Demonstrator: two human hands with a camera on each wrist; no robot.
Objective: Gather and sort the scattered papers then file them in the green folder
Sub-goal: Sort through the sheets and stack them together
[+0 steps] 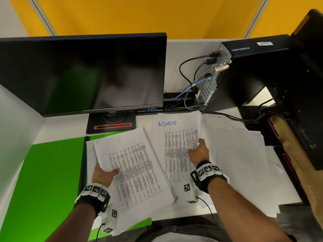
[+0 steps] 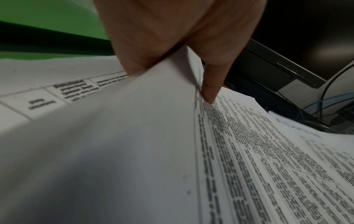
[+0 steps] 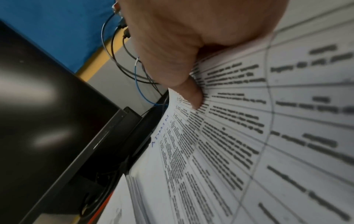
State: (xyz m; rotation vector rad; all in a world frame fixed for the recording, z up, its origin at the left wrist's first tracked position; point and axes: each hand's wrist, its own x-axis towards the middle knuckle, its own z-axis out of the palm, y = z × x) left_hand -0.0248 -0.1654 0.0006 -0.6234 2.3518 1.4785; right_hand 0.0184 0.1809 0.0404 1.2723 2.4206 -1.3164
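My left hand (image 1: 104, 173) grips the left edge of a thick stack of printed sheets marked "IT" (image 1: 138, 165), thumb on top (image 2: 210, 91), fingers under it. The stack (image 2: 268, 166) is lifted slightly over the open green folder (image 1: 52, 172). My right hand (image 1: 199, 151) pinches the right edge of the "ADMIN" stack (image 1: 174, 145), thumb pressed on the printed table (image 3: 193, 97), its sheets (image 3: 229, 136) fanned at the edge. More white sheets (image 1: 236, 154) lie spread on the desk to the right.
A dark monitor (image 1: 83, 72) on its stand (image 1: 111, 126) fills the back left. A black computer tower (image 1: 244, 72) with trailing cables (image 1: 188, 81) stands at the back right. A brown box (image 1: 288, 145) sits past the desk's right edge.
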